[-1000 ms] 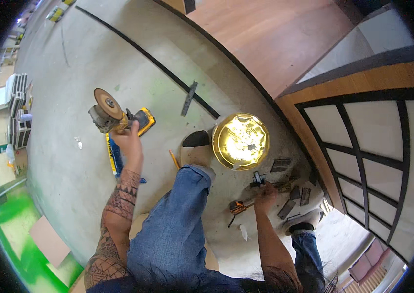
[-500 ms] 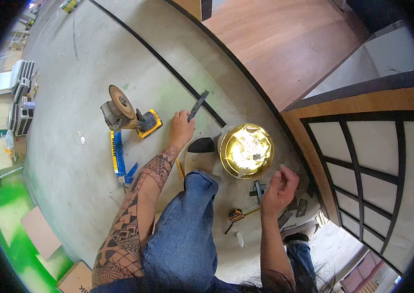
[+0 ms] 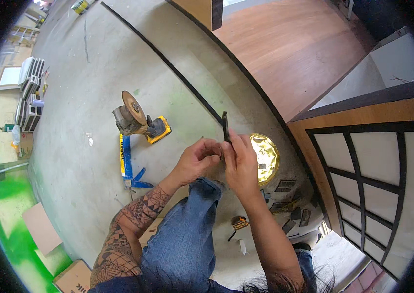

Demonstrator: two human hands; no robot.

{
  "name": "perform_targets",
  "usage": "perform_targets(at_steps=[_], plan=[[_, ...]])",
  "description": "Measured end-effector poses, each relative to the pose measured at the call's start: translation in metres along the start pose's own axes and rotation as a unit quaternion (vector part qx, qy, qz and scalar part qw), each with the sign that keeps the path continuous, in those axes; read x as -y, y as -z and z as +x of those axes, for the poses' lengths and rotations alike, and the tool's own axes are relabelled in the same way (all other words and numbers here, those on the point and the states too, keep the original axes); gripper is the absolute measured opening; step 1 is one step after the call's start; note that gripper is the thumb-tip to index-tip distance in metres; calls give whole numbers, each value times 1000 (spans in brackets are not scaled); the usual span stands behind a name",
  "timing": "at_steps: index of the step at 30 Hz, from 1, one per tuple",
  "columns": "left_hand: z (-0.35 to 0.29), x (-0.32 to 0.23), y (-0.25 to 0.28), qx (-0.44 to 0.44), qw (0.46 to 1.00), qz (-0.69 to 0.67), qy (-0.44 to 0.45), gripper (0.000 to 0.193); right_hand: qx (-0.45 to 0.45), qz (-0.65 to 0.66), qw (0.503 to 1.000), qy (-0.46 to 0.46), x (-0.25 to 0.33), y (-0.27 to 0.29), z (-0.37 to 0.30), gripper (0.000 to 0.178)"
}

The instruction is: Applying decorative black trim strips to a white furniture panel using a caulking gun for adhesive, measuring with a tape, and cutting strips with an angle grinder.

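Observation:
Both my hands meet above my knee. A short dark flat strip (image 3: 225, 128) stands up between the fingers of my right hand (image 3: 241, 163), which pinches it. My left hand (image 3: 197, 160) is closed beside the strip's lower end, thumb and fingers curled together. Whatever those fingers hold is hidden. Beyond them, a long thin black strip (image 3: 168, 62) lies on the floor, its near end by my fingertips. Partly behind my right hand is a round tub with a shiny gold top (image 3: 267, 158), with a small dark piece on it.
An angle grinder (image 3: 138, 119) with a yellow battery lies left, beside a blue caulking gun (image 3: 126, 158). A tape measure (image 3: 239, 223) and several dark offcuts (image 3: 285, 207) lie near my right forearm. A wooden cabinet with a black lattice panel (image 3: 363, 180) borders the right.
My left hand has moved right and towards me, and the short strip it held is now in my right hand's fingers. My right hand has come up and left from above the offcuts.

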State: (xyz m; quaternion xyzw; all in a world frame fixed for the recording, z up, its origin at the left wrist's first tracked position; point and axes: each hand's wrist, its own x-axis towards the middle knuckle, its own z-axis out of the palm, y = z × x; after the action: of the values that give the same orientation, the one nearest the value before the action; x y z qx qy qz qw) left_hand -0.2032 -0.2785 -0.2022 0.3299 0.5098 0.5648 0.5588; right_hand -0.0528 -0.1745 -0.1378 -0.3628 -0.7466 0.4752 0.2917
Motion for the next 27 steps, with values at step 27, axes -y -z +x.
perform_targets(at_steps=[27], plan=[[-26,9,118,-317,940,115,-39,59,-72,-270,960,32,-73,20,-38,41]])
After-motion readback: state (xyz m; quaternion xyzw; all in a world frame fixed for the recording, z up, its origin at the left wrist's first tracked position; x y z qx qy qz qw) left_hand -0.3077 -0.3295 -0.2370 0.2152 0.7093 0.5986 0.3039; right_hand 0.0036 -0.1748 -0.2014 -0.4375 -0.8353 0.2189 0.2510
